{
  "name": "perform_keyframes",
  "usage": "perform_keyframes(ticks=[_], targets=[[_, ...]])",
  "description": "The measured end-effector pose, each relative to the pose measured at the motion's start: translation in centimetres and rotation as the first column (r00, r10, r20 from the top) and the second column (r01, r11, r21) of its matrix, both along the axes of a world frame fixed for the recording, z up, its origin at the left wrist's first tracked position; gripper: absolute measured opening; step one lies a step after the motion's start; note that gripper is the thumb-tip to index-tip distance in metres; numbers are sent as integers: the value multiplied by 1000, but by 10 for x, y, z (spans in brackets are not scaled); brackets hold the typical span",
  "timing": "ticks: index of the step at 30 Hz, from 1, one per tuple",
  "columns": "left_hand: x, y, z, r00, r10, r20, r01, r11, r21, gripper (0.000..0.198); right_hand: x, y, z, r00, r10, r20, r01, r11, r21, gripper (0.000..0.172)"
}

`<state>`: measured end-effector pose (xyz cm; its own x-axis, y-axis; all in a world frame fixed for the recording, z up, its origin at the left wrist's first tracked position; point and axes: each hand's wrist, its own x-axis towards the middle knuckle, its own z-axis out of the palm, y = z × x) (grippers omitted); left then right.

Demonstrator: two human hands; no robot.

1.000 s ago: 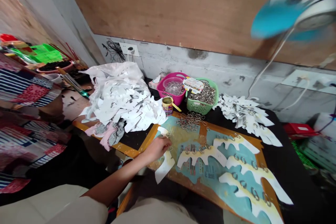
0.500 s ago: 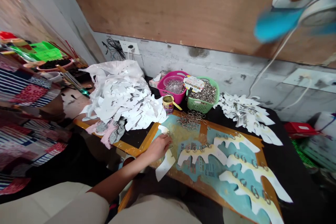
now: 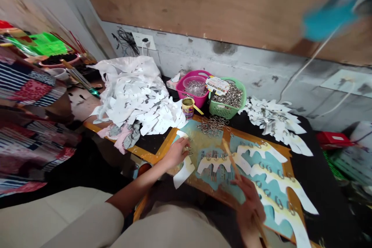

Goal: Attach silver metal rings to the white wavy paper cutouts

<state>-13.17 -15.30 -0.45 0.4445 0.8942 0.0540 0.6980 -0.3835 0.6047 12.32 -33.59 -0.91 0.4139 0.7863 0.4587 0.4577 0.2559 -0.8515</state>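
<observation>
Your white paper cutout (image 3: 183, 173) lies on the painted board (image 3: 203, 147), just under your left hand (image 3: 176, 154). That hand's fingers are curled together at the cutout's top end, though you can't tell if they pinch anything. Your right hand (image 3: 250, 209) pinches a wooden stick (image 3: 231, 159). Loose metal rings (image 3: 209, 126) sit at the board's far edge, below a green basket (image 3: 225, 110) heaped with rings and a pink basket (image 3: 183, 85) holding a clear bowl of them. Black table (image 3: 325, 186) runs past the board's right edge.

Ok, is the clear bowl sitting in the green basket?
No, the clear bowl sits in the pink basket, while the green basket holds metal rings.
</observation>
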Motion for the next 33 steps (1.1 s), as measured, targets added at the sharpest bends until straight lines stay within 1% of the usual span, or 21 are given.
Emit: perform_keyframes(ticks=[2,5,7,9,16,21,23,26,28,30,31,33], targets=[[-2,1,-1,1000,15,10,-15,1000,-6,23,-16,7,3,992,120,27,-120,993,-12,47],[-3,1,-2,999,26,21,-26,1000,-9,24,-25,14,14,962,272,18,-271,962,-40,37],[-2,1,-2,999,30,28,-30,999,-12,23,-27,18,18,944,329,16,-328,943,-56,35],[-1,0,-1,999,36,34,-35,999,-19,23,-30,21,17,930,367,25,-363,928,-87,32],[-2,1,0,996,53,71,-50,998,-43,20,-40,26,6,937,346,40,-338,931,-137,26],[-12,0,6,994,31,108,-28,999,-24,12,-38,27,6,935,354,35,-345,926,-150,27],[-14,-4,8,995,-15,100,16,1000,-7,15,-38,28,7,932,363,26,-356,923,-144,28],[-15,-10,7,991,-122,52,122,993,3,22,-39,29,6,933,359,4,-355,925,-137,29],[-14,-12,5,987,-158,27,158,987,6,24,-39,28,3,929,369,-31,-369,915,-162,31],[-13,-13,3,987,-159,16,159,987,14,25,-39,27,-2,928,361,-89,-371,912,-177,34],[-12,-13,2,987,-159,11,159,987,19,26,-39,26,-5,934,333,-130,-352,920,-170,37],[-12,-13,2,987,-159,5,159,987,30,27,-37,24,-10,946,227,-233,-265,953,-145,43]])
